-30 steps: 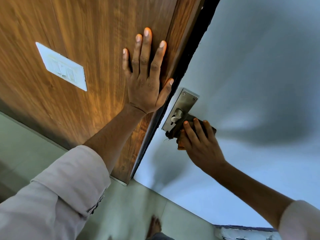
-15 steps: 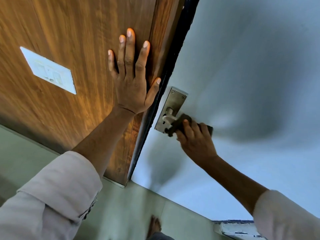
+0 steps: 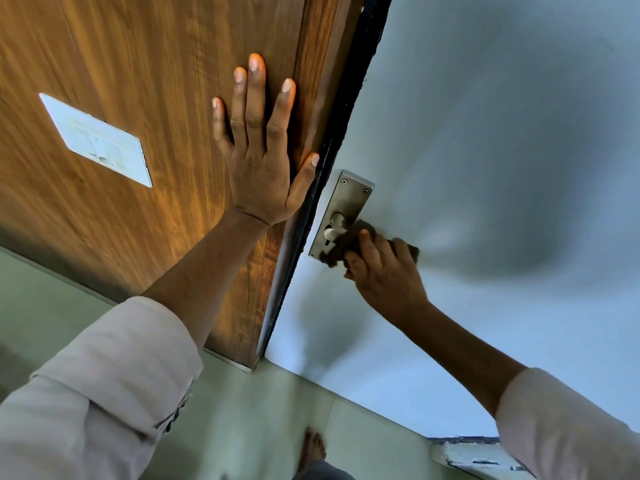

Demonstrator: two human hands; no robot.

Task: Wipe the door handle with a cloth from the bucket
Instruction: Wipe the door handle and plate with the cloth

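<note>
A steel door handle plate point(image 3: 348, 202) sits on the pale grey door point(image 3: 502, 150), just right of the dark door edge. My right hand point(image 3: 384, 271) grips a dark cloth point(image 3: 341, 249) wrapped around the lever, which the cloth and fingers hide. My left hand point(image 3: 261, 154) lies flat, fingers spread, against the brown wooden panel point(image 3: 156, 81) left of the door edge. The bucket is out of view.
A white switch plate point(image 3: 97, 140) is set in the wooden panel at left. Pale green floor tiles point(image 3: 242, 410) run below, with my bare foot point(image 3: 313, 448) on them. A chipped white ledge point(image 3: 474, 455) sits at the bottom right.
My right hand has slid the cloth along the lever, from under the plate's lower end out to its right side. My left hand stays pressed on the wood.
</note>
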